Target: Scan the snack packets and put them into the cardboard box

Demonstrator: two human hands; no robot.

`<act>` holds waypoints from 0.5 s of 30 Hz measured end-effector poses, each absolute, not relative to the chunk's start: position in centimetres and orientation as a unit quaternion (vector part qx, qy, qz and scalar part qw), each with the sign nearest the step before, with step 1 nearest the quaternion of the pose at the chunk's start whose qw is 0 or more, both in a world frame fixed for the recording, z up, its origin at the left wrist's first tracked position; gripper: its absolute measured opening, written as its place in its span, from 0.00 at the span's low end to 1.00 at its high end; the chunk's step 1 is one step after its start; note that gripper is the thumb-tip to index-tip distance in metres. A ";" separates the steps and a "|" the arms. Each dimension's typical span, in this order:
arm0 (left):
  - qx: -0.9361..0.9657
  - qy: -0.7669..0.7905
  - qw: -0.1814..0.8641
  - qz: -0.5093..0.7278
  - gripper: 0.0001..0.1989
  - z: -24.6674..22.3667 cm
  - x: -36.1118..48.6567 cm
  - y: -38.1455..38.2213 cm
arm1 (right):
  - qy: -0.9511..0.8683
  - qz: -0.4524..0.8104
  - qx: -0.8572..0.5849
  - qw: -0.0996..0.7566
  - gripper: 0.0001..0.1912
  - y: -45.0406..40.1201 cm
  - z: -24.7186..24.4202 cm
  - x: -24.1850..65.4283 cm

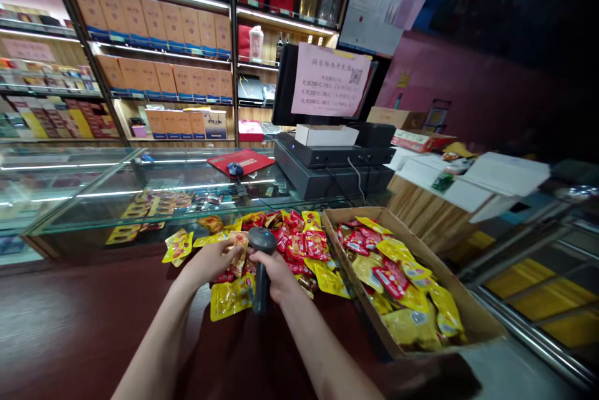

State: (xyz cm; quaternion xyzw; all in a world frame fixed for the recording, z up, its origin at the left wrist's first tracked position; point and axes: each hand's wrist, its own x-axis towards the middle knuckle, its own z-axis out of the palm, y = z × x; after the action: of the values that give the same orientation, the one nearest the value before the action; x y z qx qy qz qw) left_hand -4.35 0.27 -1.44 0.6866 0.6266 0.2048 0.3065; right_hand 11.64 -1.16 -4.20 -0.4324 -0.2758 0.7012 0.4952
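Observation:
My right hand (pixel 274 272) is wrapped round the handle of a dark handheld barcode scanner (pixel 262 239), its head pointing away from me. Just left of it, my left hand (pixel 213 261) grips a small snack packet (pixel 239 244) with a pale and reddish print, close to the scanner's head. Around and behind both hands lies a loose pile of red snack packets (pixel 304 244) and yellow ones. One flat yellow packet (pixel 229 299) rests on the dark red counter below my hands. Another yellow packet (pixel 178 246) lies at the pile's left end.
An open cardboard box (pixel 334 234) with red and yellow packets stands on the right. Behind the pile is a glass display case (pixel 93 191), with a computer mouse (pixel 234 169) on a red mat (pixel 255 161). A monitor (pixel 285 91) with a paper sign stands beyond. Stocked shelves line the back.

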 end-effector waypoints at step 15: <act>0.517 0.436 0.623 0.395 0.19 -1.2 1.5 1.0 | -0.361 0.632 -0.373 0.575 0.16 -6.0 0.4 18.4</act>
State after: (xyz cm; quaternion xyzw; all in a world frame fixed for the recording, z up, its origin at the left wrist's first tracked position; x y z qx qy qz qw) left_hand 1.54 1.00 -1.16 0.5166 0.4356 0.3947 0.6225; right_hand 18.37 -6.01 0.44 -0.3731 -0.3609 0.6322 0.5752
